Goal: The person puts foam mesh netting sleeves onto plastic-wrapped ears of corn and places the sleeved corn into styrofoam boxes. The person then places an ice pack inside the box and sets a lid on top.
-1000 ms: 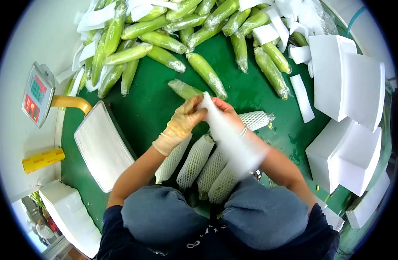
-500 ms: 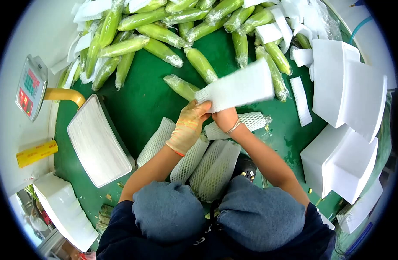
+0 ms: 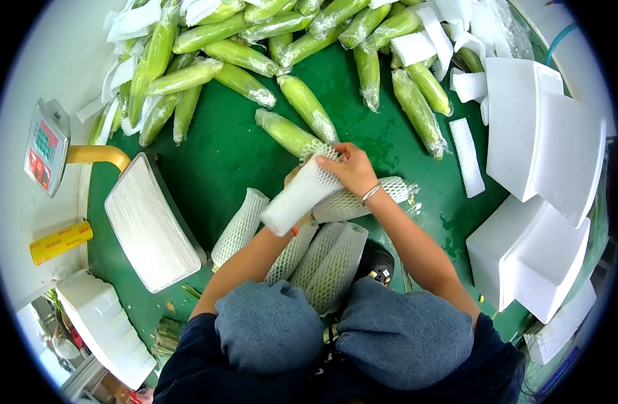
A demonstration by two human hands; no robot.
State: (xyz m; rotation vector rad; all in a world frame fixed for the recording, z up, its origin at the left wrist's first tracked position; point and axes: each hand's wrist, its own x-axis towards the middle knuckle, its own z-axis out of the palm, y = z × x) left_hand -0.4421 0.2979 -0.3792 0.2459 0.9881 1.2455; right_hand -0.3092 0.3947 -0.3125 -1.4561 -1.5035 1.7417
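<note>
Swung down since before, the foam-net sleeve [image 3: 301, 197] slants over my mostly hidden left hand [image 3: 292, 177], whose grip I cannot tell; my right hand [image 3: 353, 171] pinches its upper rim. 2 film-wrapped vegetables [image 3: 287, 133] lie just beyond; bare tabletop [image 3: 218, 151] opens left toward the scale platform [image 3: 154, 229].

Wrapped vegetables [image 3: 245, 57] piled across far side, spilling far left; foam sheets [image 3: 415, 48] lying on and among them. Two loose ones, far vegetable [image 3: 307, 111] and near vegetable [image 3: 282, 129], before the pile at center. Foam sleeve [image 3: 299, 198] at middle, right hand [image 3: 355, 172] on its far end, left hand [image 3: 293, 176] mostly behind it. Netted vegetables [image 3: 326, 259] nearer, before the knees [image 3: 268, 326]. Scale pan [image 3: 154, 225] left; roll [image 3: 61, 243] further left. Foam boxes [image 3: 514, 128] right, foam strip [image 3: 466, 158] just left of them. Foam stack [image 3: 104, 326] near left.
</note>
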